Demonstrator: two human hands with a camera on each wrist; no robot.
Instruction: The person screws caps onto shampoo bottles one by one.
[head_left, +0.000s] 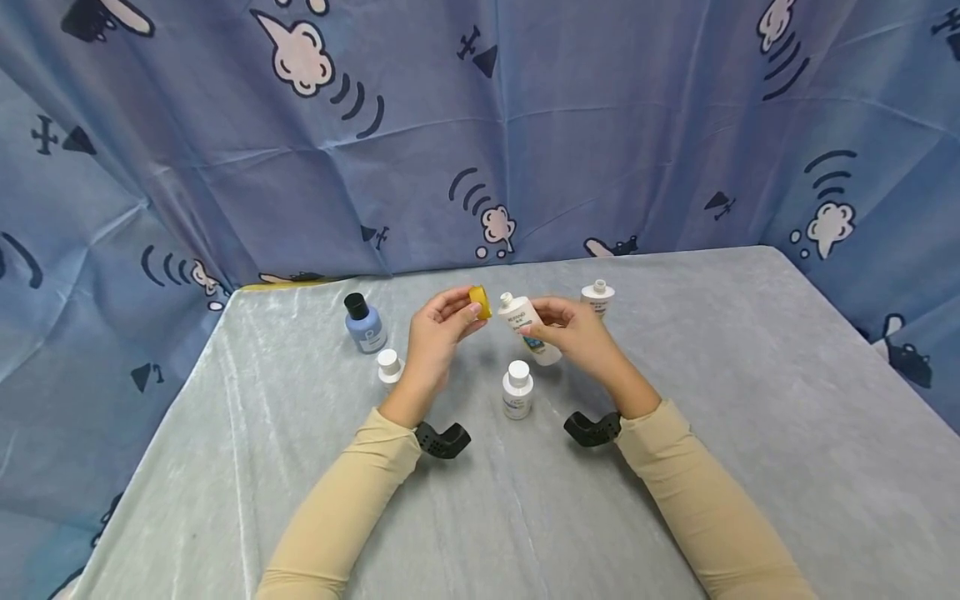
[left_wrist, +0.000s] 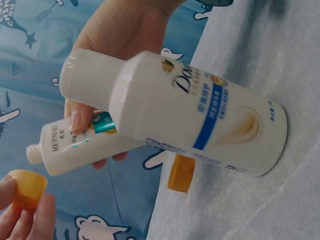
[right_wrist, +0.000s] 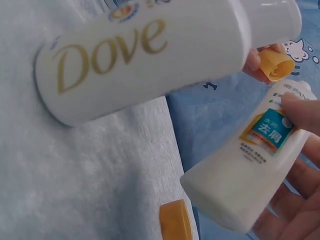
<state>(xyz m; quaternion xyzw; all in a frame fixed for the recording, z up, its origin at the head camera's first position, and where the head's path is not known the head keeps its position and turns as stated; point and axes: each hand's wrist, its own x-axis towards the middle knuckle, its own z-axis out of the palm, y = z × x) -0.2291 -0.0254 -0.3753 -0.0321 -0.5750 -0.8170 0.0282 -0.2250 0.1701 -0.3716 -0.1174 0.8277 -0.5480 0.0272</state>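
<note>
Between thumb and fingers, my left hand (head_left: pixel 437 333) pinches a yellow-orange cap (head_left: pixel 481 302), its hollow underside visible in the right wrist view. Facing it, my right hand (head_left: pixel 581 335) grips a white bottle (head_left: pixel 520 315) with a green-blue label (right_wrist: pixel 272 131). This bottle is tilted, its uncovered neck (left_wrist: pixel 34 154) pointing toward the cap; cap and neck are apart. Nearer the person, a white capped Dove bottle (head_left: pixel 517 392) stands upright on the table and blocks part of the held bottle in the left wrist view.
A blue bottle with a black cap (head_left: pixel 365 324) and a white-capped bottle (head_left: pixel 389 364) stand at left, the latter partly behind the left wrist. Another uncapped white bottle (head_left: pixel 598 293) stands behind the right hand. A second orange cap (right_wrist: pixel 175 220) lies on the grey cloth (head_left: pixel 750 375).
</note>
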